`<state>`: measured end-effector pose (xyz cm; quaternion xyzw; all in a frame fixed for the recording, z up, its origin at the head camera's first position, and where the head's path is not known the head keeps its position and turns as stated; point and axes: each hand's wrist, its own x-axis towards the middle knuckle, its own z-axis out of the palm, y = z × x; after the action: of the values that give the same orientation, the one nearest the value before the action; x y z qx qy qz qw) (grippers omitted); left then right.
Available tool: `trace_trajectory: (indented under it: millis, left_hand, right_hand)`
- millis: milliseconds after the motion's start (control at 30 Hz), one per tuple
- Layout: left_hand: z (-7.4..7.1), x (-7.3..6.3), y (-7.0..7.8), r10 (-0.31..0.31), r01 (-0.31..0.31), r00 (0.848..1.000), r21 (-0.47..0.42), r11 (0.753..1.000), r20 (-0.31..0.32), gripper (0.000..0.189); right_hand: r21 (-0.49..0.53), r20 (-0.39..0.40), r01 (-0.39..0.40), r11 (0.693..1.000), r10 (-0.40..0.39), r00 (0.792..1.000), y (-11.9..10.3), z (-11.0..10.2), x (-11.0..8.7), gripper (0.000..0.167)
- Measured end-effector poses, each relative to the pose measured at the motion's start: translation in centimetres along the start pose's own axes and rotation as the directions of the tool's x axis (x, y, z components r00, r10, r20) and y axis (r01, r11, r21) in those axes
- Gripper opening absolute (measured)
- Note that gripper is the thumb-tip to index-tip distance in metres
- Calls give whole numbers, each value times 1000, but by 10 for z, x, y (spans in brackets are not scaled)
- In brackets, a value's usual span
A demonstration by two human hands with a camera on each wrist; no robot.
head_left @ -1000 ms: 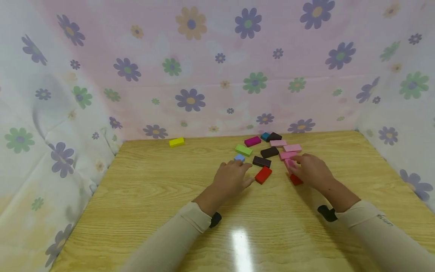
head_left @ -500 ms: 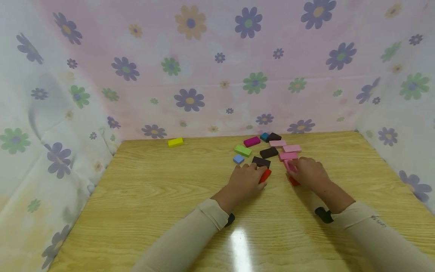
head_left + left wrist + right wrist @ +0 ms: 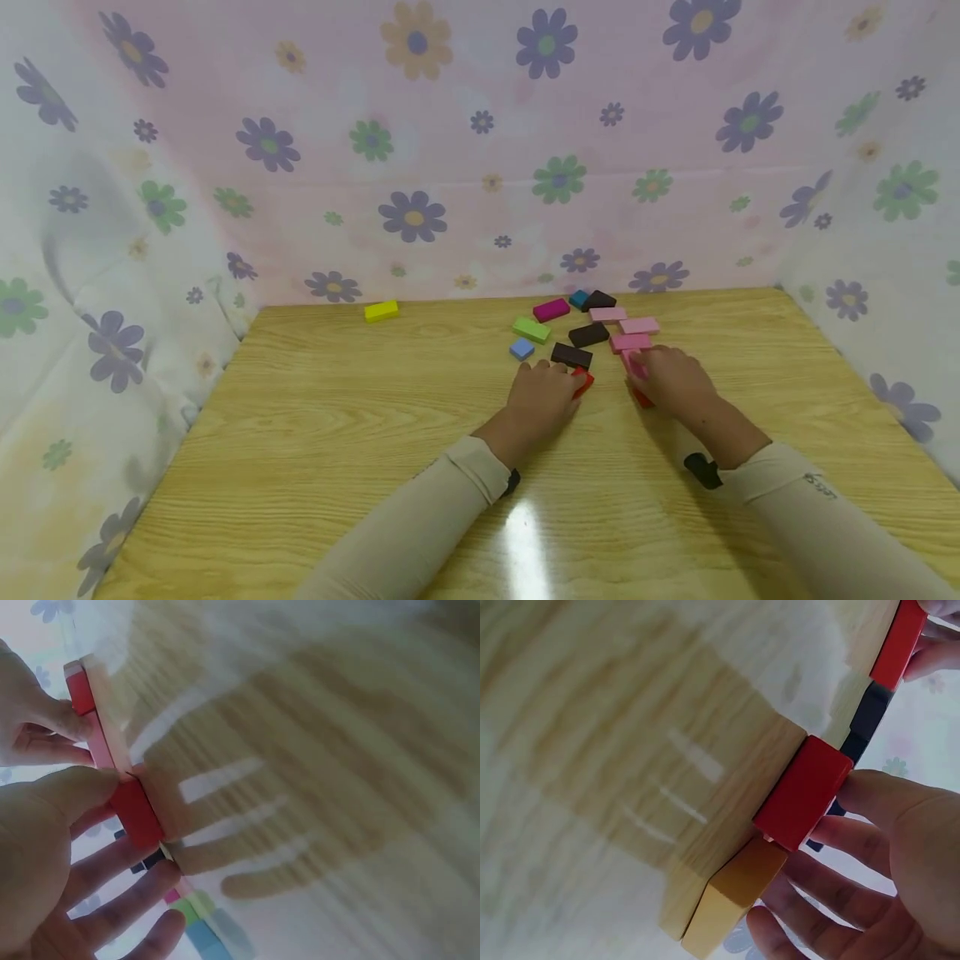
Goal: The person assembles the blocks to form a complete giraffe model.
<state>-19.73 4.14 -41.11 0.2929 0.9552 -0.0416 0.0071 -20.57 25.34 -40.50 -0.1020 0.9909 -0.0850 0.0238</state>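
Note:
In the head view, my left hand [image 3: 543, 403] pinches a red block [image 3: 583, 382] on the wooden table. The left wrist view shows the thumb on the near face of this red block [image 3: 137, 814]. My right hand [image 3: 675, 382] holds a pink block [image 3: 633, 362] between thumb and fingers, partly covering it. A second red block [image 3: 642, 397] lies against the near end of the pink one. In the right wrist view, an orange-yellow block [image 3: 735, 896] sits beside that second red block [image 3: 804, 793]; my hand hides it from the head camera.
Beyond my hands lie dark blocks [image 3: 572, 356], more pink blocks [image 3: 631, 342], a green block [image 3: 532, 329], a small light-blue block [image 3: 522, 348], a magenta block [image 3: 551, 310] and a teal block [image 3: 579, 299]. A yellow block [image 3: 382, 311] lies far left. Flowered cloth [image 3: 450, 167] walls the table.
My left hand has moved right from beside the light-blue block and taken hold of the red block. My right hand stays at the pink block, with its fingers slightly shifted.

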Motion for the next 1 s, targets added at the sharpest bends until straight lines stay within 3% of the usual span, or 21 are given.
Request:
trace_trajectory:
  millis: [233, 500, 700, 1000]
  left_hand:
    - [-2, -1, -6, 4, -8, 999, -112, 994, -33, 15]
    - [2, -15, -25, 33, -34, 999, -216, 976, -9, 17]
    - [2, -40, -41, 60, -81, 991, -179, 981, -116, 26]
    - [-6, -96, -57, 134, -180, 953, -154, 972, -271, 33]
  right_hand:
    - [16, 21, 6, 1000, -7, 1000, 0, 0, 1, 31]
    - [40, 43, -5, 999, 3, 999, -1, 0, 3, 32]
    - [33, 34, 15, 999, -16, 999, -4, 0, 2, 30]
    - [17, 5, 51, 999, -51, 999, -1, 0, 2, 18]
